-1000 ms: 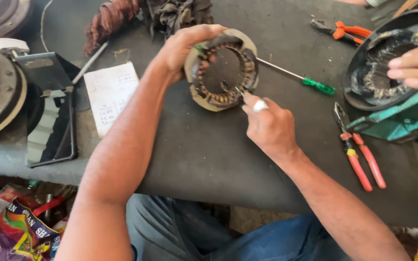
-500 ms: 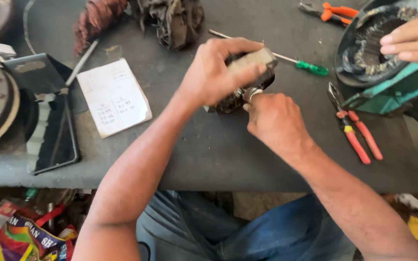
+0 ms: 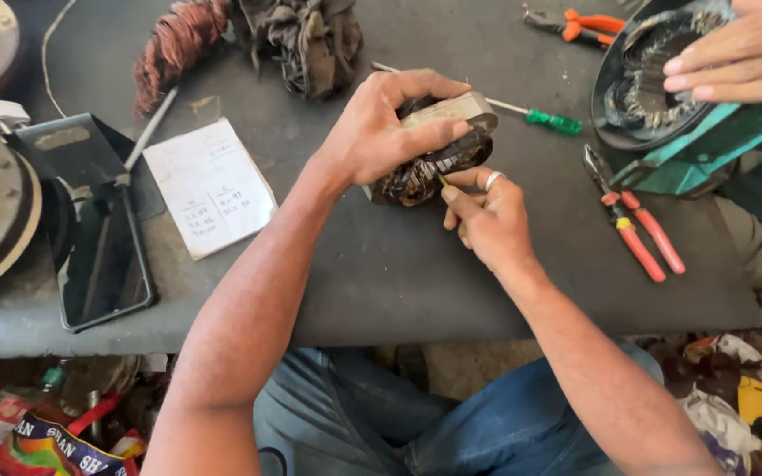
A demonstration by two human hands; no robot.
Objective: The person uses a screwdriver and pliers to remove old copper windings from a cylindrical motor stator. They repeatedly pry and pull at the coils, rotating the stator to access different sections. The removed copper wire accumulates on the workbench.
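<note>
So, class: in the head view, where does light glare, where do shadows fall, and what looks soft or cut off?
Head view: daylight gleams off the phone screen; the left hand shades the stator ring, hiding what the right hand pinches; under the table is dark; a co-worker's hand is cropped at the frame edge.

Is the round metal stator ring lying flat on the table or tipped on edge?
Tipped on edge: the left hand holds the round metal stator ring with its rim facing up.

Red pliers (image 3: 637,225), green screwdriver (image 3: 550,120), notepad (image 3: 210,186).
</note>
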